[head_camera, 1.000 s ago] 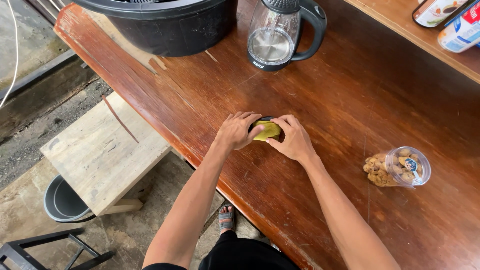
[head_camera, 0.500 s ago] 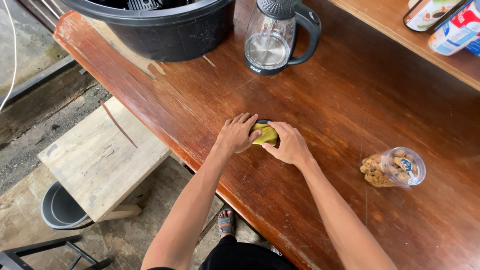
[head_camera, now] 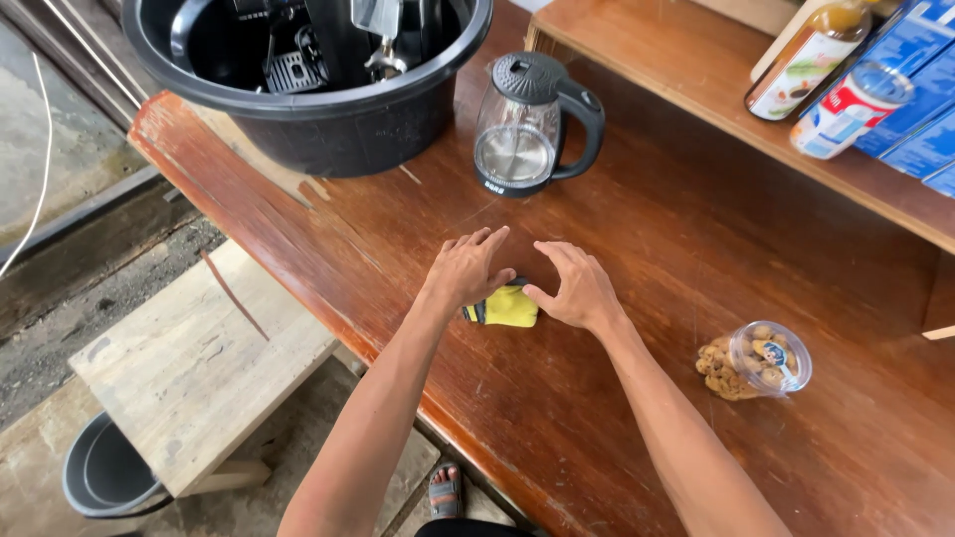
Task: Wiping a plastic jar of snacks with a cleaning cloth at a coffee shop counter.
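Note:
A small folded yellow cloth [head_camera: 509, 307] with a dark edge lies on the brown wooden table [head_camera: 617, 418]. My left hand [head_camera: 466, 270] hovers over its left side, fingers spread, thumb close to the cloth. My right hand [head_camera: 575, 286] is just to the right of it, fingers apart, thumb near the cloth's upper edge. Neither hand grips anything. A glass kettle [head_camera: 525, 127] with a black lid and handle stands beyond the hands.
A large black tub [head_camera: 328, 124] holding dark appliance parts sits at the table's far left. A clear jar of nuts [head_camera: 756, 360] lies on its side at right. Bottles and blue boxes [head_camera: 865, 85] stand on a raised shelf. A wooden bench [head_camera: 189, 368] and grey bucket [head_camera: 99, 477] are below left.
Both hands were closed over the yellow cloth; they have now lifted off and opened, leaving the cloth lying on the table. The camera view has shifted down slightly.

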